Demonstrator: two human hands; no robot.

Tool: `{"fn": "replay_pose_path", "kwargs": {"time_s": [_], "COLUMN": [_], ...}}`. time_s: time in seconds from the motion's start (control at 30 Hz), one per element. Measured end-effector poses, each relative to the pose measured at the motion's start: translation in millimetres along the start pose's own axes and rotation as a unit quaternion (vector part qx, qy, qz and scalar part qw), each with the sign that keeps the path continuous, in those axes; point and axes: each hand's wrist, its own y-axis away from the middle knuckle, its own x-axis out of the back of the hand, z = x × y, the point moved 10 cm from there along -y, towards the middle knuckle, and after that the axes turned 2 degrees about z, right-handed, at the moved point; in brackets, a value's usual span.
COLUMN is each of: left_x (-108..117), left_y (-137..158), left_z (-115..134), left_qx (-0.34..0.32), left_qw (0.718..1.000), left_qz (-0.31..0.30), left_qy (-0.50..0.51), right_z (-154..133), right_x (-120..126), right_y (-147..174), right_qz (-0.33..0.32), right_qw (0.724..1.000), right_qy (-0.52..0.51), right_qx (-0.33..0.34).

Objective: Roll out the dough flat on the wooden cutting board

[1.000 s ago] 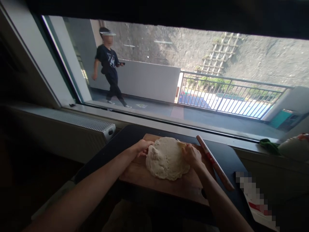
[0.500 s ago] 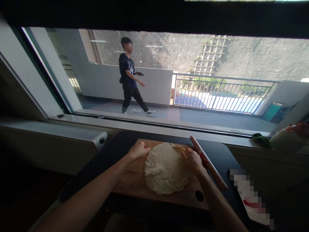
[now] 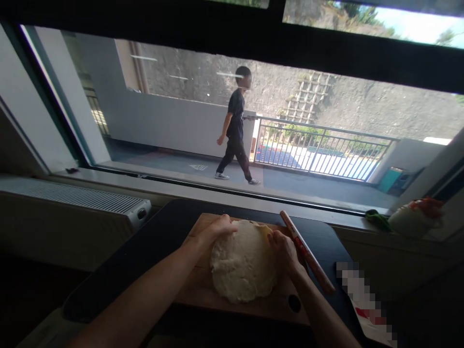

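Note:
A flat, round sheet of dough [image 3: 242,266] lies on a wooden cutting board [image 3: 264,307]. My left hand [image 3: 219,228] is closed at the dough's far left edge, thumb and fingers pinching the rim. My right hand [image 3: 282,246] is closed on the far right edge, where a small yellowish flap of the sheet is lifted or folded. The fingertips of both hands are partly hidden. Just right of my right hand, a rolling pin [image 3: 308,253] with a red marking lies slantwise along the board's right side.
The board rests on a dark table [image 3: 145,256]. A blurred-out packet [image 3: 366,309] lies at the table's right edge. Beyond stand a radiator [image 3: 72,203], a windowsill [image 3: 174,191] and a round white and red object [image 3: 416,217]. Outside the window, a person [image 3: 235,125] walks past a railing [image 3: 326,150].
My left hand has moved right, from beside the dough onto its far left edge. My right hand stays at the far right edge. The person outside has walked rightward, and the view has shifted slightly.

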Motion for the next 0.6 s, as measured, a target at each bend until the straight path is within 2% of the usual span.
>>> {"fn": "replay_pose_path", "kwargs": {"time_s": [0.13, 0.27, 0.6], "left_x": [3.4, 3.1, -1.6], "left_y": [1.6, -3.6, -14.9], "left_z": [4.4, 0.8, 31.9], "left_qx": [-0.031, -0.011, -0.018], "left_qw": [0.999, 1.000, 0.996], "left_qz": [0.010, 0.023, 0.012], "left_qy": [0.019, -0.014, -0.085], "right_z": [4.1, 11.1, 11.9], "right_x": [4.7, -7.3, -23.4], "right_y": [-2.1, -10.4, -46.0], "right_qz": [0.012, -0.047, -0.084], "right_qw": [0.999, 0.992, 0.994], "right_qy": [0.023, 0.103, 0.027], "right_qx": [-0.018, -0.063, -0.069]}}
